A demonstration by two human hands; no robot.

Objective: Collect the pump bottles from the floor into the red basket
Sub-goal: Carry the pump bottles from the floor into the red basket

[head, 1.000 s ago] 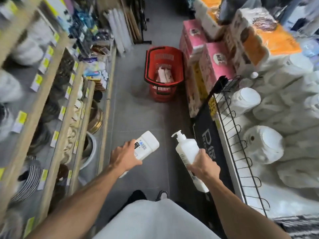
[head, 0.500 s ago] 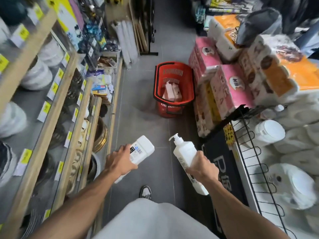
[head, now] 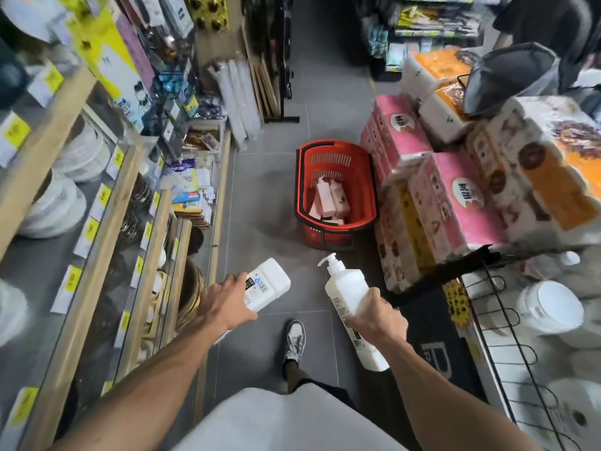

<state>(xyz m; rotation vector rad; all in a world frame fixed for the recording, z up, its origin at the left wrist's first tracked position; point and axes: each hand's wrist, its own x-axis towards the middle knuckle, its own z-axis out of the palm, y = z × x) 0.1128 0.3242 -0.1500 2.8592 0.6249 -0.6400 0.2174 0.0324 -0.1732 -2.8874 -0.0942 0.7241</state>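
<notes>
Stock in basket (head: 328,162): pink bottles (head: 328,200); task part done. Our left hand (head: 227,304) grips white bottle (head: 268,284), well short of basket. Our right hand (head: 377,315) grips pump bottle (head: 346,288), likewise short of basket. Outstanding, we judge: drop both in.

Bare floor aisle (head: 260,196) between shelves (head: 107,222) and tissue packs (head: 455,203)

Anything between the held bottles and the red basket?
Nothing visible. Only bare floor lies between the red basket and the left bottle in the left hand or the pump bottle in the right hand.
</notes>
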